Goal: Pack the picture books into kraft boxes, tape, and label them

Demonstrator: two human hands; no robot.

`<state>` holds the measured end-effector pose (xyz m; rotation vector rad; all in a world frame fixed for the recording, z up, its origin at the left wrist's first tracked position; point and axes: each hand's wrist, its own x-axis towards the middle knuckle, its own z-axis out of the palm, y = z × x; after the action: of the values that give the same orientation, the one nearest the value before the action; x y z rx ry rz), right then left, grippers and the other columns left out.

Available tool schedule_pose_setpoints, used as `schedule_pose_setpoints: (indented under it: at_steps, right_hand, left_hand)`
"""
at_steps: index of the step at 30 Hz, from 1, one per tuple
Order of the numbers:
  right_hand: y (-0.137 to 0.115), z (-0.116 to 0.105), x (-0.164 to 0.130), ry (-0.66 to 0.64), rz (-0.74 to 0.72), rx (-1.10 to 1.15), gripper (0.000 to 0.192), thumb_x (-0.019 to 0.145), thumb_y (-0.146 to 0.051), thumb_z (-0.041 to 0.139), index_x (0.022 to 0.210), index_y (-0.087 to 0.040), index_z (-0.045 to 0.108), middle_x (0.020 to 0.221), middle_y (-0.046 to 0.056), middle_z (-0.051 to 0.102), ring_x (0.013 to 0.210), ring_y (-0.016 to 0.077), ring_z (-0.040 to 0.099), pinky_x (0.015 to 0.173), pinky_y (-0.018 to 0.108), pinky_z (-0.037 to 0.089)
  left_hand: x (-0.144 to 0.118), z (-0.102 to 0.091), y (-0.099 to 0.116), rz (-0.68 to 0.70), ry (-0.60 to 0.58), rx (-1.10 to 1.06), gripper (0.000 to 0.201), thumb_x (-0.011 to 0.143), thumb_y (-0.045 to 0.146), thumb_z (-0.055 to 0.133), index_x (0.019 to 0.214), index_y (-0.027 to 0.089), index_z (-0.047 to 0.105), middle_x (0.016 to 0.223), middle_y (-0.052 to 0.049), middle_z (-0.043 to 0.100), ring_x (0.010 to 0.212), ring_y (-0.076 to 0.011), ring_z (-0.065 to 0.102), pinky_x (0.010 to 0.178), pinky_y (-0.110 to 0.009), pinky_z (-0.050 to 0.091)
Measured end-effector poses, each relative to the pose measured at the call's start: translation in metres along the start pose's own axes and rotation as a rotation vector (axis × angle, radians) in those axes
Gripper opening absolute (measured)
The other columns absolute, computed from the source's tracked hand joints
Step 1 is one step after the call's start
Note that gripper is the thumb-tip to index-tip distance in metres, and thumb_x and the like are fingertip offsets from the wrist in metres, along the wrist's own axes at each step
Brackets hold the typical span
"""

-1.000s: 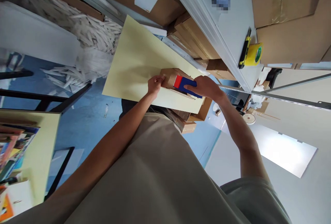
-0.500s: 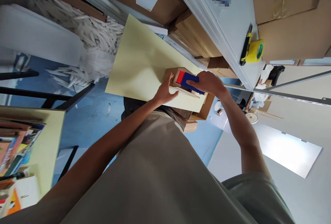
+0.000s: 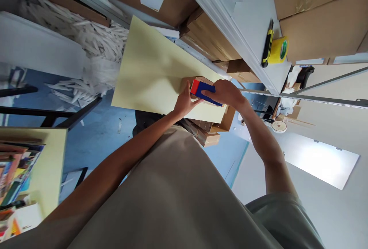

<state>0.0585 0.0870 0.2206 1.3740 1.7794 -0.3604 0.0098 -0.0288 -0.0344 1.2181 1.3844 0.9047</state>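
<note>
In the head view, my right hand (image 3: pixel 222 92) is closed around a blue block-shaped thing with a red end (image 3: pixel 207 92); its exact kind cannot be made out. This thing lies at a slant over a small cardboard box (image 3: pixel 186 83) and hides much of it. My left hand (image 3: pixel 184 103) is at the box's left near corner, its fingers up along the side and its thumb pointing right along the near side, close below the red end. Beneath the box is a pale yellow tabletop (image 3: pixel 146 65).
On the grey shelf (image 3: pixel 253 26) lie a yellow-black utility knife (image 3: pixel 267 45) and a yellow tape roll (image 3: pixel 278 49). Large cardboard boxes (image 3: pixel 316 22) stand beyond. Shredded white paper (image 3: pixel 97 38) is heaped at left. A second table (image 3: pixel 54 164) holds books. Another carton (image 3: pixel 227 120) stands below the tabletop.
The blue and red thing has moved slightly left with my right hand. My left hand has come closer against the box, its thumb nearer the red end. The camera view has shifted a little.
</note>
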Motion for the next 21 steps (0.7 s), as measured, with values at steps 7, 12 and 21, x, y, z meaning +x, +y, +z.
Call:
schedule_pose_setpoints:
  at_steps: [7, 12, 21]
  right_hand:
    - [-0.024, -0.011, -0.009, 0.007, -0.131, 0.063, 0.051, 0.111, -0.064, 0.063, 0.109, -0.016, 0.08, 0.09, 0.014, 0.079, 0.089, 0.0305, 0.073, 0.076, 0.035, 0.045]
    - [-0.031, -0.012, -0.004, 0.008, -0.184, 0.087, 0.051, 0.111, -0.066, 0.062, 0.108, -0.017, 0.078, 0.083, 0.012, 0.076, 0.084, 0.0295, 0.072, 0.074, 0.036, 0.045]
    - [-0.024, 0.004, 0.003, -0.04, -0.124, 0.072, 0.059, 0.112, -0.069, 0.06, 0.104, -0.015, 0.082, 0.085, 0.015, 0.078, 0.085, 0.0297, 0.073, 0.075, 0.037, 0.046]
  left_hand:
    - [-0.02, -0.023, -0.005, -0.035, 0.041, 0.047, 0.082, 0.102, 0.076, 0.078, 0.155, 0.015, 0.065, 0.146, -0.025, 0.077, 0.142, -0.0472, 0.073, 0.122, -0.056, 0.062]
    - [-0.038, -0.047, -0.027, 0.021, 0.223, -0.029, 0.098, 0.105, 0.072, 0.074, 0.181, 0.024, 0.035, 0.176, -0.024, 0.057, 0.161, -0.0438, 0.059, 0.132, -0.059, 0.054]
    - [-0.031, -0.049, -0.037, 0.016, 0.077, -0.119, 0.086, 0.106, 0.081, 0.064, 0.172, 0.028, 0.05, 0.175, -0.018, 0.061, 0.162, -0.0414, 0.059, 0.134, -0.06, 0.051]
